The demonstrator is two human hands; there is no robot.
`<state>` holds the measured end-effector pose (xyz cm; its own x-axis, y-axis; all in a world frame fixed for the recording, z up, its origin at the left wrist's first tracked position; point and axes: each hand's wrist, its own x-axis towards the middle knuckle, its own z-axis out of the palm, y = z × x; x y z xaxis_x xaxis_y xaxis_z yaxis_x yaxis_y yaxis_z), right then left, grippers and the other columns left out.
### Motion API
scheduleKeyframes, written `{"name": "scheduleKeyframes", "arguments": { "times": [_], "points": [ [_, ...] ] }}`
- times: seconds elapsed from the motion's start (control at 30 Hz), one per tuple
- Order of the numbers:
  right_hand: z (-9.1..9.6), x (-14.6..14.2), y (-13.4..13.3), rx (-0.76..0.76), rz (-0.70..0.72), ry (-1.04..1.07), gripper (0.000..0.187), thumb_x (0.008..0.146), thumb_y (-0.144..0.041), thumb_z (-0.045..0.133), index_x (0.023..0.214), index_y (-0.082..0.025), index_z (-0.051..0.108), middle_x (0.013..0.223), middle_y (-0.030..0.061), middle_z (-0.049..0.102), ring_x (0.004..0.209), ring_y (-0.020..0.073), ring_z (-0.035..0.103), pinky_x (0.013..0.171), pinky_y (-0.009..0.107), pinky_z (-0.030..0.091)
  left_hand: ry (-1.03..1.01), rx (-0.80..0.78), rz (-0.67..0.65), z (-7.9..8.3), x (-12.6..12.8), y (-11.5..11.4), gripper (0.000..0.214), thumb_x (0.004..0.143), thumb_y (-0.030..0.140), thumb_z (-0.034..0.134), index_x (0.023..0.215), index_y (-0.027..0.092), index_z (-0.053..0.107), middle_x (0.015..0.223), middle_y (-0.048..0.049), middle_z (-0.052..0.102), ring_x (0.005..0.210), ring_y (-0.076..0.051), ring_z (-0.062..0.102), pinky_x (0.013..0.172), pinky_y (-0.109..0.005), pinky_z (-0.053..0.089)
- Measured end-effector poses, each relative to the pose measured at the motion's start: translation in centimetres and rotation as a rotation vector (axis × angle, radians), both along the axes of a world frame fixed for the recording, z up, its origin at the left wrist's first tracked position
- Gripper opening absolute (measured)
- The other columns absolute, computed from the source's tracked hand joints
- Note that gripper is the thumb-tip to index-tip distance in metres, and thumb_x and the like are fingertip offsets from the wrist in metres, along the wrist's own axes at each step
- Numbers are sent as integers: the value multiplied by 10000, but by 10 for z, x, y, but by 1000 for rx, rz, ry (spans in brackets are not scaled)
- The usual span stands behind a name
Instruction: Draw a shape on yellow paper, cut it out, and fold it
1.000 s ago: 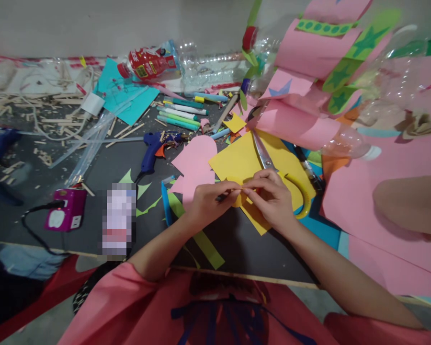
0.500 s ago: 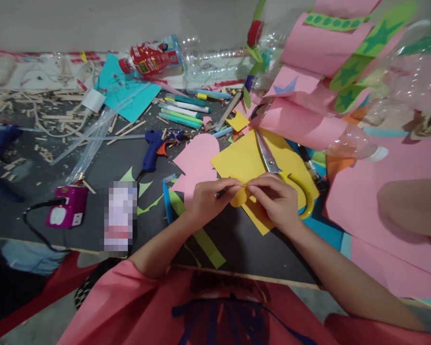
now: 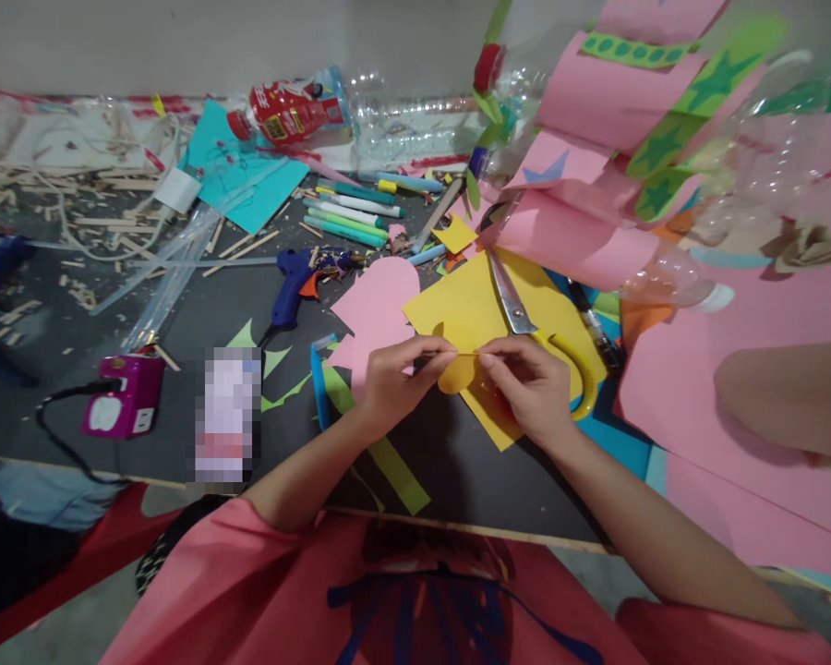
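Observation:
Between my two hands is a small yellow paper cutout [image 3: 458, 374] with a rounded lower edge and a fold line across it. My left hand [image 3: 403, 374] pinches its left side between thumb and fingertips. From the other side, my right hand [image 3: 532, 380] pinches it the same way. Beneath them lies a larger yellow paper sheet [image 3: 443, 300]. Scissors [image 3: 516, 305] with yellow handles rest on that sheet, just behind my right hand. To the left of the sheet is a pink paper cutout [image 3: 384, 305], partly covered by my left hand.
A blue glue gun [image 3: 292, 286] lies left of the pink cutout, with several markers [image 3: 353, 212] behind it. A purple power adapter [image 3: 126, 395] and a blurred-out phone-shaped object [image 3: 227, 416] sit further left. Pink paper-wrapped bottles [image 3: 582, 235] and another person's arm [image 3: 789, 402] are at right.
My hands have drawn slightly apart, so more of the small yellow cutout shows between the fingertips. The whole view has shifted a little; the surrounding things stay in place.

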<state>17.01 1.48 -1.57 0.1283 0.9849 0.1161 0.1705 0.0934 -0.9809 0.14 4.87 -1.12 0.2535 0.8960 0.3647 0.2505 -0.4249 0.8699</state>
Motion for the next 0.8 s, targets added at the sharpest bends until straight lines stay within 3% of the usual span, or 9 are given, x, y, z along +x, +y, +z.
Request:
{"name": "scheduleKeyframes", "arguments": {
  "times": [0.27, 0.4, 0.5, 0.63, 0.73, 0.8],
  "points": [
    [-9, -1, 3, -58, 86, 239, 315, 856, -417, 652, 1115, -269, 549, 834, -7, 669, 674, 127, 644, 657, 280, 560, -53, -163, 67, -5, 0, 2, 129, 821, 292, 665, 783, 181, 719, 727, -17, 750, 635, -118, 688, 561, -197, 534],
    [-14, -2, 3, -77, 116, 214, 498, 822, -488, 674, 1245, -297, 494, 975, 22, 656, 777, 145, 650, 687, 297, 561, -25, -70, -11, -4, -1, 2, 101, 841, 241, 625, 800, 180, 695, 771, -28, 742, 680, -115, 678, 618, -212, 542],
    [-15, -2, 3, -82, 186, 183, 402, 833, -488, 663, 1156, -273, 557, 981, 38, 679, 825, 160, 665, 738, 314, 564, -24, -51, -32, -5, -1, 1, 90, 858, 234, 597, 837, 175, 663, 839, -45, 735, 729, -115, 682, 651, -217, 546],
    [-13, -2, 3, -55, 147, 153, 258, 834, -404, 674, 1026, -249, 601, 875, 13, 699, 718, 136, 657, 664, 276, 556, -57, -185, -37, -10, 0, -3, 216, 852, 252, 591, 1054, 175, 601, 960, -60, 718, 733, -98, 690, 648, -196, 541],
    [-9, -1, 3, -44, 138, 65, 133, 832, -336, 662, 905, -226, 643, 794, 5, 706, 671, 136, 656, 623, 267, 548, -98, -266, -64, -11, 1, -3, 327, 840, 247, 606, 1151, 172, 540, 886, -40, 713, 743, -95, 692, 667, -182, 538],
    [-6, 0, 4, -33, 141, 6, 85, 832, -300, 646, 839, -222, 678, 786, 15, 726, 694, 154, 675, 630, 277, 555, -104, -301, -100, -10, 0, -2, 257, 854, 246, 590, 1097, 170, 559, 853, -39, 715, 758, -101, 700, 674, -180, 538]
  ]
}}
